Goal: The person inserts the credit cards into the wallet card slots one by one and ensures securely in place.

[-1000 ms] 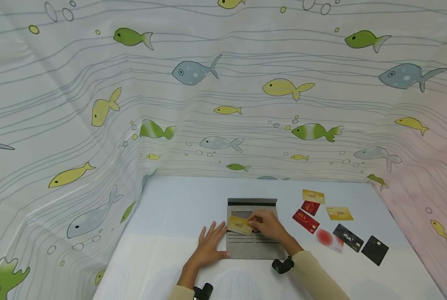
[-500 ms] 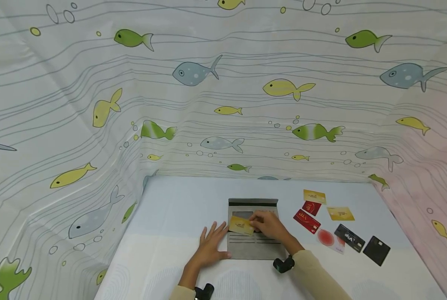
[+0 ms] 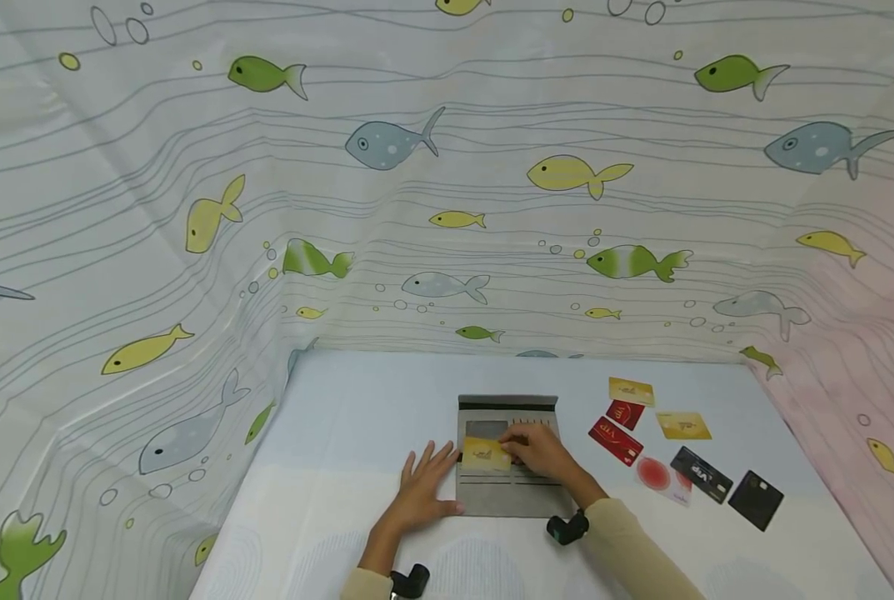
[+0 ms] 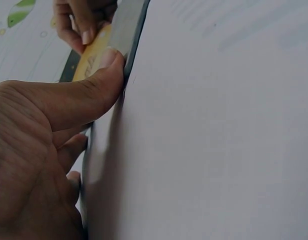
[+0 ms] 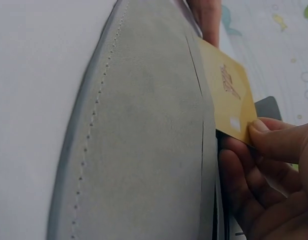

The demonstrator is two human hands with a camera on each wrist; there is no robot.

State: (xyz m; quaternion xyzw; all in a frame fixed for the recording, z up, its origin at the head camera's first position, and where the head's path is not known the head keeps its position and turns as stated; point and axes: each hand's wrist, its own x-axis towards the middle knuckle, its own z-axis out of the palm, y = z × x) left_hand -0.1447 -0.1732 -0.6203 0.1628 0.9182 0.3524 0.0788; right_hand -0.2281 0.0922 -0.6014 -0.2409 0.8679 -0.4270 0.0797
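Note:
A grey wallet (image 3: 512,498) lies spread open on the table, its card slots facing up. My right hand (image 3: 540,450) pinches a gold card (image 3: 486,455) at its right end, between thumb and fingers. In the right wrist view the gold card (image 5: 226,90) stands at the slot edge of the wallet (image 5: 149,120); its near edge is hidden behind that grey edge. My left hand (image 3: 419,490) rests at the wallet's left side with fingers spread. In the left wrist view its thumb (image 4: 101,82) presses on the wallet's edge.
To the right lie several loose cards: two gold ones (image 3: 631,391), two red ones (image 3: 616,441), a white card with a red circle (image 3: 654,473), a black VIP card (image 3: 701,475) and a plain black card (image 3: 756,500). A fish-patterned curtain (image 3: 491,250) surrounds the table's back and sides.
The gold card has turned from a slant to nearly level with the wallet's slots, moving slightly right. My right hand keeps its pinch; my left hand stays where it was.

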